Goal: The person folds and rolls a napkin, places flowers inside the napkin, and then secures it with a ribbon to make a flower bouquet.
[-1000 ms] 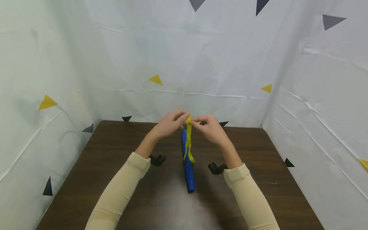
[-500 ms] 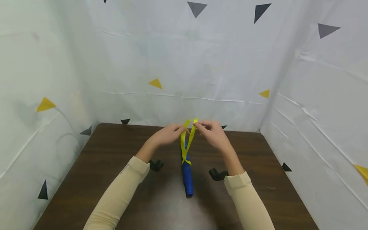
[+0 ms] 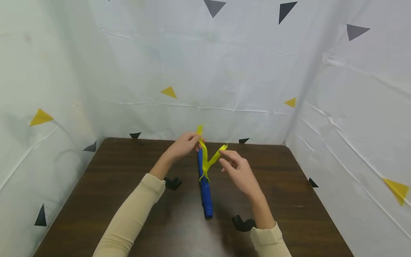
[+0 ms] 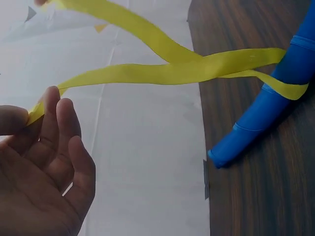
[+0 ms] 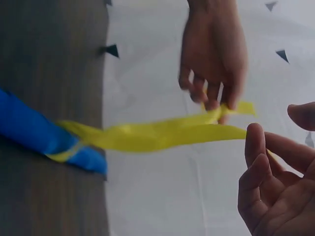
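Observation:
A long blue rolled bundle (image 3: 206,198), possibly fabric, lies lengthwise on the dark table. Around it passes a yellow ribbon (image 3: 204,157), its strands crossing just above the bundle and its two tails rising apart. My left hand (image 3: 183,146) pinches one tail between thumb and fingers, with a short end sticking up past them. The other tail leans toward my right hand (image 3: 240,173) and touches its fingertips. In the right wrist view that hand's thumb (image 5: 301,115) stands away from the fingers, and the ribbon end passes behind them.
The brown wood-grain table (image 3: 276,185) meets white sheeting (image 3: 231,71) at the back and sides, marked with yellow, grey and black triangles. Small black devices (image 3: 243,223) are worn at both wrists.
The tails were held close together above the bundle, then spread apart. My right hand has moved down and right, its thumb parting from the ribbon. My left hand keeps its pinch.

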{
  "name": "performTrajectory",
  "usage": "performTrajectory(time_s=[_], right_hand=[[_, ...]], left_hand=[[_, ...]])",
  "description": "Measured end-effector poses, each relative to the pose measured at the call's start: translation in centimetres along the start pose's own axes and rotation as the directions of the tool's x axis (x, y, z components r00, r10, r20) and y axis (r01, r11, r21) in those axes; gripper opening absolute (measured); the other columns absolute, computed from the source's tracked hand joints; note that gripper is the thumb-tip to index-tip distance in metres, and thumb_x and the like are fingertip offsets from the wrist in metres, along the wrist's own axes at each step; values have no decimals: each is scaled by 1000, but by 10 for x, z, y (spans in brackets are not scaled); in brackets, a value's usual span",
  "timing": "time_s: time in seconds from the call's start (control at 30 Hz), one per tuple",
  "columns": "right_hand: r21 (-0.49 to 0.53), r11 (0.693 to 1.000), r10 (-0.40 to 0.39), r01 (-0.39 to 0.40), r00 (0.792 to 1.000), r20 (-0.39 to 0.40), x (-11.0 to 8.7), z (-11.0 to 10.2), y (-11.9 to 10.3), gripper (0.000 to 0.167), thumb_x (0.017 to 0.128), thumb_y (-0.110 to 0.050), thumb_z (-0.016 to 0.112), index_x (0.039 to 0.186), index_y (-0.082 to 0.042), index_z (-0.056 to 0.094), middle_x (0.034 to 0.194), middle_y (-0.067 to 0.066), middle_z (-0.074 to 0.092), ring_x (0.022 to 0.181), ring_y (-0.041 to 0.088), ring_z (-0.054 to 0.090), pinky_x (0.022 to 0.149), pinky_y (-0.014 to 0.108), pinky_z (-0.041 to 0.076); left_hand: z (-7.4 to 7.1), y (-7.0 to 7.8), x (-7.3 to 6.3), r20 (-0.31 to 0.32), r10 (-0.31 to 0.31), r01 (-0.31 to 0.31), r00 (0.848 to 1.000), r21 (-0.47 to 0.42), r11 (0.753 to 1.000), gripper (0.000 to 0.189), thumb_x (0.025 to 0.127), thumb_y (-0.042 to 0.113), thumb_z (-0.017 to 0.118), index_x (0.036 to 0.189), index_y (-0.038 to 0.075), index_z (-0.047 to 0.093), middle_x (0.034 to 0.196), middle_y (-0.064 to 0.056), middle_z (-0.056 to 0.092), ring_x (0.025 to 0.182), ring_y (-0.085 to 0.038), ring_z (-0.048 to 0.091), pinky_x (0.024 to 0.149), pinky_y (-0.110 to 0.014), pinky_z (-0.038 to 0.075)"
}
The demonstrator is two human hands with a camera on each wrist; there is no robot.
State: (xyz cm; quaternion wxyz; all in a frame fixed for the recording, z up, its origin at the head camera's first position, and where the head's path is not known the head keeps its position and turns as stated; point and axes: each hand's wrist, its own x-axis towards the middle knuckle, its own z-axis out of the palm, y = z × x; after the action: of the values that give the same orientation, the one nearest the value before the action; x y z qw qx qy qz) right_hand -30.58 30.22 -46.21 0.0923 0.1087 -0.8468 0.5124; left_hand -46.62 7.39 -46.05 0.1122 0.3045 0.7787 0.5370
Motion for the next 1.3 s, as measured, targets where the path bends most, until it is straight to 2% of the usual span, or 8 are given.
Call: performTrajectory(time_s=[0.3, 0.47, 0.6, 0.7, 0.8, 0.9, 1.1, 1.3], right_hand=[[95, 995, 21, -44, 973, 228, -51, 69, 15, 41, 112, -32, 61, 150, -18, 64, 149, 0, 59, 100, 30, 72, 84, 32, 61], [64, 998, -1, -28, 914, 406, -65, 90, 29, 31, 112, -18, 60, 141, -18, 72, 141, 1, 68, 98, 22, 72, 79, 25, 59], [82, 996, -20, -25, 865, 501, -66, 86, 39, 28, 111, -7, 56, 130, -6, 76, 139, 11, 71, 101, 28, 73, 86, 30, 61], [51, 998, 6, -32, 894, 447, -57, 73, 52, 26, 111, -6, 56, 127, -4, 76, 133, 15, 72, 98, 30, 73, 86, 34, 61], [-52, 998, 57, -44, 953, 296, -41, 59, 69, 21, 109, -9, 62, 127, -7, 73, 126, 12, 72, 91, 23, 69, 80, 31, 58], [-169, 983, 98, -68, 980, 172, -24, 51, 80, 25, 105, -14, 70, 131, -9, 70, 118, 9, 72, 88, 19, 64, 77, 31, 54], [-314, 943, 177, -107, 963, 204, 2, 50, 91, 46, 102, -28, 76, 144, -12, 65, 89, 1, 62, 68, 17, 54, 63, 34, 46], [-339, 931, 221, -135, 948, 229, 9, 54, 96, 34, 102, -35, 76, 131, -18, 73, 95, 1, 69, 73, 16, 59, 64, 34, 49]], left_hand=[[-2, -10, -7, -41, -17, 17, 999, 0, 1000, 44, 116, 37, 42, 119, 7, 75, 106, -18, 71, 95, -35, 68, 83, -36, 57], [-3, -11, -8, -48, -15, 15, 999, 2, 1000, 43, 116, 37, 43, 117, 9, 75, 108, -20, 71, 92, -28, 67, 84, -36, 57], [-2, -8, -8, -44, -3, 2, 999, -18, 1000, 42, 116, 35, 43, 116, 7, 73, 108, -23, 70, 93, -34, 67, 84, -36, 58], [0, -6, -7, -38, 10, -11, 999, -32, 999, 43, 117, 36, 43, 117, 6, 73, 106, -22, 70, 97, -43, 66, 84, -36, 58], [1, -5, -7, -25, 26, -26, 999, -28, 999, 45, 117, 39, 42, 118, 7, 74, 103, -17, 70, 99, -46, 66, 83, -37, 58], [2, -5, -7, -10, 39, -39, 999, -12, 999, 47, 118, 40, 40, 118, 8, 74, 102, -14, 69, 95, -40, 66, 82, -39, 57], [6, -8, -10, -6, 32, -32, 999, -1, 999, 48, 118, 43, 39, 119, 10, 74, 103, -13, 66, 90, -30, 65, 81, -40, 56], [15, -8, -8, 30, 51, -50, 998, -34, 998, 47, 118, 43, 40, 120, 9, 73, 100, -13, 63, 87, -29, 63, 77, -36, 54]])
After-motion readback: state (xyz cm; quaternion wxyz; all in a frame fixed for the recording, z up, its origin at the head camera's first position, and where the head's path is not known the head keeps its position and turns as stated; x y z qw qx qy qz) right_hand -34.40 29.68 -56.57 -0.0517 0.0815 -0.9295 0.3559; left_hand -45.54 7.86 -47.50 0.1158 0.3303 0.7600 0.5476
